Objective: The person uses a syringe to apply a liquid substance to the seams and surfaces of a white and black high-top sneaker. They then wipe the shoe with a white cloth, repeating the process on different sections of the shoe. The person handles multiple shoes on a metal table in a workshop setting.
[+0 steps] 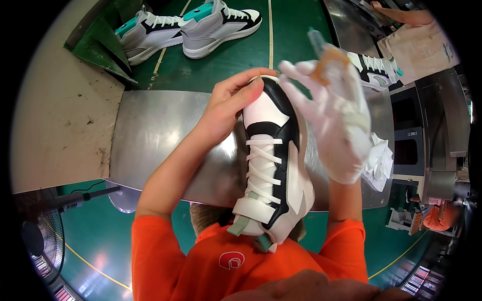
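Observation:
A white high-top sneaker (262, 160) with black panels and white laces lies with its toe pointing away from me. My bare left hand (228, 103) is closed on the toe, thumb on top and fingers around its far end. On the shoe's right side hovers my right hand (339, 115) in a white glove, some fingers stretched toward the toe. It holds an amber-brown tool (329, 64) with a pale bluish tip, too blurred to name. Whether the gloved fingertips touch the shoe, I cannot tell. A strap and green tabs show at the sneaker's near end.
Beneath the shoe is a shiny metal worktop (160, 135). Two similar sneakers (218, 30) stand on the green surface beyond. Another sneaker (374, 70) sits far right, near another person's arm (406, 15). A crumpled white cloth (379, 160) lies right; a fan (42, 241) stands lower left.

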Demonstrator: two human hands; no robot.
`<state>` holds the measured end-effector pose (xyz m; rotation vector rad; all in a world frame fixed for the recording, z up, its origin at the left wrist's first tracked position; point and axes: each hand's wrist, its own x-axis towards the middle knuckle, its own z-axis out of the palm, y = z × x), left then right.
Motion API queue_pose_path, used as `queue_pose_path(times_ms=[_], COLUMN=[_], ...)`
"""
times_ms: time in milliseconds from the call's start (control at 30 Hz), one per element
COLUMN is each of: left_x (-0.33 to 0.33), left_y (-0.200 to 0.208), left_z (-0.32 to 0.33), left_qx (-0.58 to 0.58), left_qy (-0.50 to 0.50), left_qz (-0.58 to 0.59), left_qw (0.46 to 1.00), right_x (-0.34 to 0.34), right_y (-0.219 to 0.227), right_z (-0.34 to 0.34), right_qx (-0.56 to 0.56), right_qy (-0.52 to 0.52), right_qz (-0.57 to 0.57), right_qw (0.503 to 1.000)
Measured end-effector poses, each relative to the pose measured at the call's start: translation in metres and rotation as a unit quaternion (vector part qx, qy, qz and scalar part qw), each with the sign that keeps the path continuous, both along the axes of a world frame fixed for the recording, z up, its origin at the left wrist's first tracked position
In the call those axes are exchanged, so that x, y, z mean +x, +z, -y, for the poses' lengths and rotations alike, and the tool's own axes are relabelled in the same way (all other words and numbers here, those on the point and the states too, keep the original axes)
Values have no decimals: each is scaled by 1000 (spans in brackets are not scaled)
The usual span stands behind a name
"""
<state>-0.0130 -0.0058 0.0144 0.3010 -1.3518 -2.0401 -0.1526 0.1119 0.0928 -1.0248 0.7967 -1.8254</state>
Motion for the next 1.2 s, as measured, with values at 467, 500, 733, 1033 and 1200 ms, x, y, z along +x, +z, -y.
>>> queue_pose_path(times_ms=[467, 500, 733, 1033, 1200], left_x=[0, 0, 3, 2, 4], left_y=[10, 10, 8, 11, 11], left_z=[-11, -11, -9, -9, -8], left_qx=[-21, -29, -53, -50, -55], left_qy=[45, 42, 35, 37, 29], left_qz=[-10, -6, 10, 27, 23], left_qw=[999, 999, 998, 998, 998], right_x=[-81, -84, -89, -26, -29], right_y=[-53, -63, -57, -26, -30], right_z=[-176, -184, -219, -109, -95], right_qx=[193, 249, 409, 20, 58], right_qy=[-262, -309, -196, 70, 116], right_qz=[-220, -240, -146, -6, 30], right_qw=[920, 886, 879, 997, 991])
